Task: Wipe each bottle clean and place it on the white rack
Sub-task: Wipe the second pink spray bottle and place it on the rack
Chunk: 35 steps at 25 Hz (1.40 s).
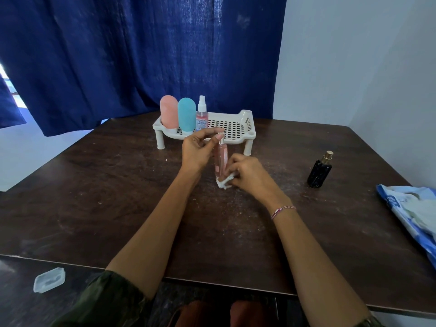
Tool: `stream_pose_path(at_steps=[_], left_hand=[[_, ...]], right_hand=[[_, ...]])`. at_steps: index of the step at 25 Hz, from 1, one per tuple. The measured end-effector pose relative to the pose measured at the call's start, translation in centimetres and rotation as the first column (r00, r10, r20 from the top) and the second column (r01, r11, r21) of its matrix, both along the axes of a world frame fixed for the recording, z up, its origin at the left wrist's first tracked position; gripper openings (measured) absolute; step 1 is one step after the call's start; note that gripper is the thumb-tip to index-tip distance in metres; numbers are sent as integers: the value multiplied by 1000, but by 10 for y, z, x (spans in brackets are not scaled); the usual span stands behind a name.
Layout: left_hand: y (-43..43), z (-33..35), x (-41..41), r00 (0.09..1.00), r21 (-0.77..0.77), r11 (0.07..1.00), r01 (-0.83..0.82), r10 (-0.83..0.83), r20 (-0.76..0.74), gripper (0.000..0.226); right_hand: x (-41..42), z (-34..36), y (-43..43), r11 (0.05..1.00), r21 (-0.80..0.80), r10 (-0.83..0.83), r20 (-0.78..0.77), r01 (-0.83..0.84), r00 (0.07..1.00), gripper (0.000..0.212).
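Now, curtain [118, 55]: deep blue, fills the upper left and centre of the frame behind the table.
Table [94, 197]: dark wood, dusty and scuffed, spans the middle of the frame.
White rack [246, 119]: stands on short legs at upper centre, at the table's far edge.
Packet [410, 208]: blue and white, lies at the right edge of the frame.
Left hand [197, 152]: thumb and fingertips pinch the cap end of the slim pink bottle [220, 161].
Right hand [247, 172]: fingers curl round a white wipe [225, 181] and press it to the bottle's lower part.
Slim pink bottle: upright at frame centre, just in front of the rack, between both hands.
Racked bottles: a pink tube [169, 112], a teal tube [186, 118] and a clear spray bottle [202, 116] stand side by side at the rack's left end.
Black bottle [320, 172]: gold-capped, stands alone right of centre, well apart from the rack.
Bracelet [283, 211]: red-and-white thread on the right wrist.
Plastic lid [49, 279]: clear, lies at lower left, below the table's near edge.
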<state>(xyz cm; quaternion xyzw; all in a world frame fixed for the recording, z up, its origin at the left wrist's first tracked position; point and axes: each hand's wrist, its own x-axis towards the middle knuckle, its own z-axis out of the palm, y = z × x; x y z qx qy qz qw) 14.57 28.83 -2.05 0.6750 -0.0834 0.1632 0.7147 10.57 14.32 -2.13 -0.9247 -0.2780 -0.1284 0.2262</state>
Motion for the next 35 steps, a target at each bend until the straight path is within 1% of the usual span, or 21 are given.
stream_pose_path(at_steps=[1,2,3,5,6,8,11,15,17,20,23,25,27,29,31,33,35], left_hand=[[0,1,-1,1000,9,1000,5,-6,13,18],[0,2,-2,999,17,1000,18,-18,32,17],[0,2,-3,997,26,999,40,-41,62,17],[-1,3,-6,989,53,996,77,-83,118,18],[-2,3,-6,986,62,994,91,-99,133,19],[-3,2,-5,983,61,990,127,-134,126,20],[-2,1,-5,980,32,984,176,-178,94,19],[-3,1,-8,981,10,983,181,-181,65,19],[-4,1,-8,979,11,981,192,-192,68,19],[-4,2,-10,978,0,981,193,-192,84,18],[-2,1,-9,985,-40,987,158,-155,69,19],[0,0,-6,990,-95,986,140,-139,23,19],[2,-2,-4,991,-142,981,130,-133,-8,20],[1,-2,-5,991,-152,980,125,-129,-17,19],[-2,-2,-6,993,-143,983,111,-117,-34,19],[-2,0,-6,993,-141,984,105,-112,-42,20],[-2,1,-7,991,-137,983,122,-128,-38,19]], right_hand=[[0,0,-1,999,33,-1,21,0,1000,23],[-1,-1,0,995,103,-9,55,3,998,23],[-1,-1,0,979,201,-30,89,11,996,22],[-1,0,0,919,394,-105,161,34,981,21],[-1,1,-1,889,454,-153,193,50,969,21],[-2,4,-2,857,509,-221,230,76,948,23],[-3,5,0,872,480,-228,224,97,948,24],[-1,5,-5,877,453,-259,170,158,951,23],[-3,5,-5,890,436,-240,196,135,951,22],[-8,4,1,911,408,-170,261,51,950,22],[-5,1,1,941,337,-151,294,46,944,23],[-3,1,-2,957,286,-125,228,56,966,23],[-2,2,-7,979,194,-91,109,69,990,21],[-3,3,-13,992,102,-74,-10,74,997,20],[-3,3,-16,995,59,-71,-63,75,995,20],[-3,2,-15,991,108,-82,-15,83,997,20],[-3,2,-11,970,223,-122,97,98,988,21]])
